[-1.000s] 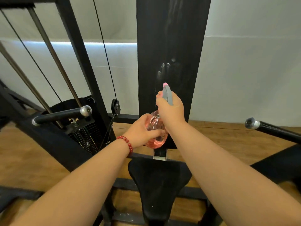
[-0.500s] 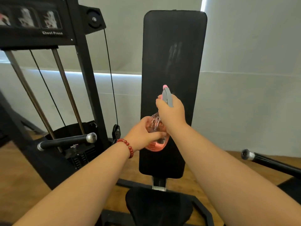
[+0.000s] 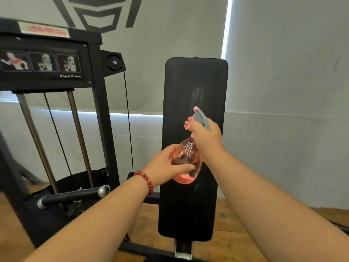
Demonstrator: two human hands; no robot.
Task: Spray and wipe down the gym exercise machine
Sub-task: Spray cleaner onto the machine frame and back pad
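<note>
I see the spray bottle (image 3: pixel 187 156) held up in front of the black back pad (image 3: pixel 194 76) of the chest press machine, about halfway up the pad. Its long axis runs nearly upright, base down, top leaning slightly right. The grey spray head (image 3: pixel 201 118) points up and away at the pad. My right hand (image 3: pixel 206 140) is curled round the neck, and my left hand (image 3: pixel 164 165), with a red bead bracelet (image 3: pixel 146 179) on the wrist, grips the rounded body. The body is clear pink, and I cannot tell how full it is. A pale smear (image 3: pixel 197 93) marks the pad above the head.
</note>
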